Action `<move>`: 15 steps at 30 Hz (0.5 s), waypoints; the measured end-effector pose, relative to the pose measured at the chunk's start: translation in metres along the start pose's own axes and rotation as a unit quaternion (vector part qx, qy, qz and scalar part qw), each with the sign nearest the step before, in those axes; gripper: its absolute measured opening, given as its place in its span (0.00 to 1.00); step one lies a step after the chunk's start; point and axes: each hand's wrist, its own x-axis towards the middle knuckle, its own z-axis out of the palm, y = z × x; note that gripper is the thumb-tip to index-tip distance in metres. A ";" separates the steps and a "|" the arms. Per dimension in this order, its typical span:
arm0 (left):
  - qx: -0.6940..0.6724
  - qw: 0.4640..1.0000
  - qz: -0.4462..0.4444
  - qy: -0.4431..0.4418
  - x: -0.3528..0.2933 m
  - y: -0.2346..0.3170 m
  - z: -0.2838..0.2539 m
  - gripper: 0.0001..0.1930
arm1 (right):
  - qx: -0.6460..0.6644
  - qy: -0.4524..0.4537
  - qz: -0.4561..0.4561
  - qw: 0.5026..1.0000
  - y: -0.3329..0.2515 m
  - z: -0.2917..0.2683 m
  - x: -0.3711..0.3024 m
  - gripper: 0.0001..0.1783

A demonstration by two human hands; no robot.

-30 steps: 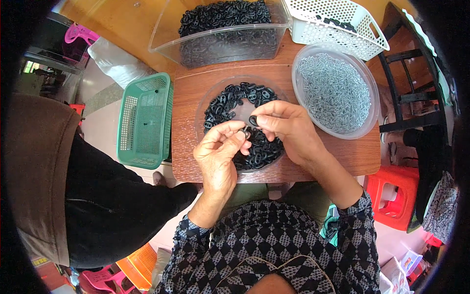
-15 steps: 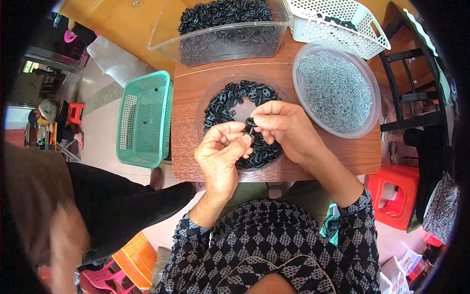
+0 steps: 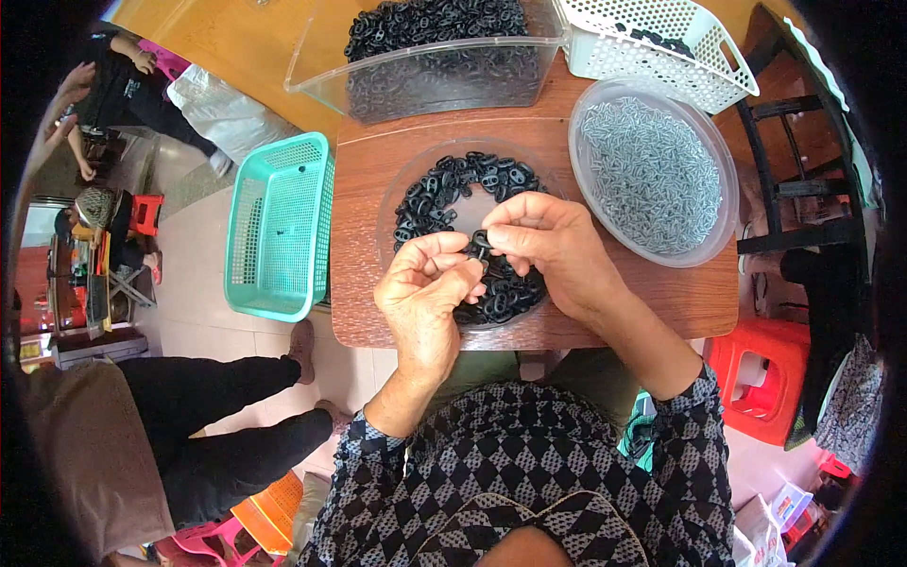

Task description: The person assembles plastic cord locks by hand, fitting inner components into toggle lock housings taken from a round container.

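Note:
Over the round clear tray (image 3: pixel 385 203), both of my hands meet at chest height. My right hand (image 3: pixel 548 244) pinches a small black plastic piece (image 3: pixel 481 238) between thumb and fingertips. My left hand (image 3: pixel 423 291) is closed just below it, thumb against fingers, at a short shiny metal pin (image 3: pixel 484 253) that shows under the piece. The fingers partly hide how pin and piece fit together. Beneath my hands, loose black two-holed plastic pieces (image 3: pixel 425 210) lie in a ring around the tray's bare middle.
An oval clear bowl of short silver metal pins (image 3: pixel 652 180) stands at right on the wooden table (image 3: pixel 354 236). Behind are a clear bin (image 3: pixel 444 90) of black pieces and a white basket (image 3: pixel 605 57). A turquoise basket (image 3: pixel 316 227) stands left. A person (image 3: pixel 217 416) stands beyond, left.
My hands stay almost in place, with the black piece tilted slightly differently between my fingers. The person at left has shifted, both legs now showing, and another person appears at the far left.

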 end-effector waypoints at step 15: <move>-0.002 1.000 0.000 0.003 0.000 -0.002 0.001 0.11 | -0.036 0.001 -0.053 0.998 0.005 -0.001 -0.003 0.06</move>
